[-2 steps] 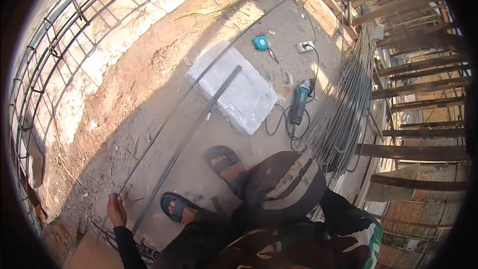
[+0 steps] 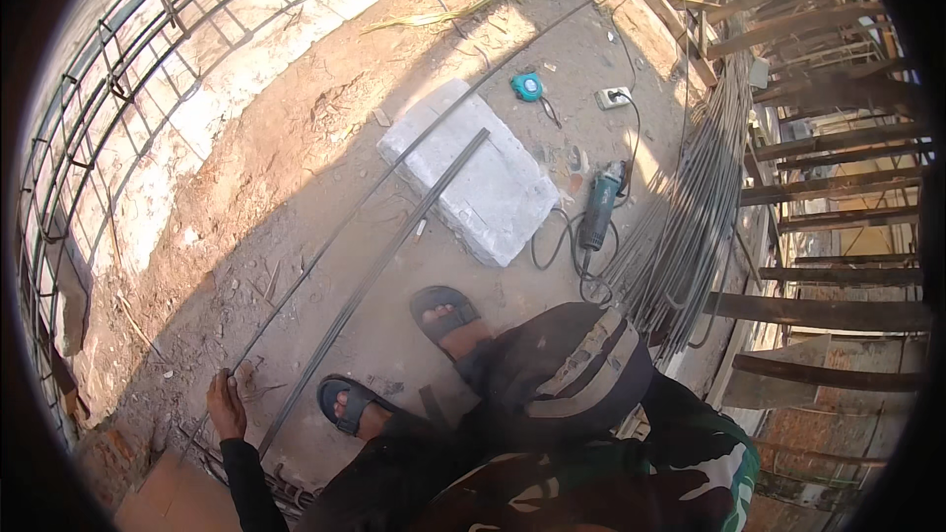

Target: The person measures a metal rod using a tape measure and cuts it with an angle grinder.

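Observation:
At the lower left, my left hand is closed on a long thin steel rod, fingers pointing up along it. The rod runs diagonally across the pale stone block to the far side. Beside it, a few shorter steel bars lie close together, their far ends resting on the block. My right hand is out of sight; my bent leg and camouflage clothing fill the lower right.
A teal angle grinder lies right of the block, its cord looping around. Beyond are a tape measure and a white power socket. Bundled steel rods and wooden planks line the right; a rebar cage curves along the left.
The whole view has shifted slightly, so the block and tools sit a little further right. My left hand's fingers look straighter against the rod.

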### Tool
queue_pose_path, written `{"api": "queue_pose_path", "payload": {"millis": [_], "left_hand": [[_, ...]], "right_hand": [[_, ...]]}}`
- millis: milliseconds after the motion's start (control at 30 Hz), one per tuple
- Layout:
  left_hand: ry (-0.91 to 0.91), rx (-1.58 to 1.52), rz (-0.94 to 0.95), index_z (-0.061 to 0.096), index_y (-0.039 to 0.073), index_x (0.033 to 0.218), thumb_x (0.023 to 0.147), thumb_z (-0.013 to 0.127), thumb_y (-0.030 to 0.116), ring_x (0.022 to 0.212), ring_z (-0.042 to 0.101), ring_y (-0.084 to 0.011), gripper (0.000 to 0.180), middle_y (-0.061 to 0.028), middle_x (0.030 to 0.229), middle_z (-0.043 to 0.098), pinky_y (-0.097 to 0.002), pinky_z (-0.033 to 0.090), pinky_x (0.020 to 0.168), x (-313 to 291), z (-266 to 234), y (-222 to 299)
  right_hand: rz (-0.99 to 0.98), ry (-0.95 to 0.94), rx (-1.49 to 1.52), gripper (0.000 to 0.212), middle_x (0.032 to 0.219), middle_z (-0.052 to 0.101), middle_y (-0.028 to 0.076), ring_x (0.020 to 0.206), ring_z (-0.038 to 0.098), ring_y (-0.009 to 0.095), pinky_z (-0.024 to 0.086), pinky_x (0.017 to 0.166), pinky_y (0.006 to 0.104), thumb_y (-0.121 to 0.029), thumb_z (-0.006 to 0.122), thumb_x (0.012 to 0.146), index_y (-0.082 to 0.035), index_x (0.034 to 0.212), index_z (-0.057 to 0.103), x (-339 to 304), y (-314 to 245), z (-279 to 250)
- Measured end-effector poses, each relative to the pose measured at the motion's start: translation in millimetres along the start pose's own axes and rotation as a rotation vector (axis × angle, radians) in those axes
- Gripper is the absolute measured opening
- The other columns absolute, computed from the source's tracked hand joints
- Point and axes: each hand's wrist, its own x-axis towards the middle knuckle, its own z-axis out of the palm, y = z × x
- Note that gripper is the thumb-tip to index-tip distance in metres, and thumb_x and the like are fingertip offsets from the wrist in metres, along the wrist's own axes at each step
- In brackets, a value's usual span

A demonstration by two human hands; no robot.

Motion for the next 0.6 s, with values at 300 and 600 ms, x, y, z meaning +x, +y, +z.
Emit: {"api": "queue_pose_path", "payload": {"millis": [300, 600], "left_hand": [[-0.082, -0.027, -0.089, 0.062, -0.001, 0.111, 0.095, 0.055, 0.015, 0.086, 0.060, -0.0396, 0.024, -0.0214, 0.096, 0.061, -0.0466, 0.047, 0.073, 2.0, -1.0, -8.2], [0.213, 0.135, -0.053, 0.060, 0.005, 0.111, 0.085, 0.062, 0.015, 0.099, 0.057, -0.0336, 0.028, -0.0151, 0.103, 0.061, -0.0443, 0.042, 0.088, 7.2, 6.9, 35.3]], "right_hand": [[-1.039, 0.810, -0.193, 0.030, 0.075, 0.062, 0.019, 0.073, 0.061, 0.041, 0.047, 0.065, 0.0489, -0.032, 0.056, 0.094, -0.003, 0.085, 0.058, -97.6, -322.7, -329.1], [-2.079, 0.810, -0.529, 0.026, 0.098, 0.057, 0.015, 0.094, 0.057, 0.035, 0.047, 0.077, 0.0424, -0.016, 0.066, 0.085, -0.004, 0.107, 0.056, -204.3, -551.3, -280.4]]}}
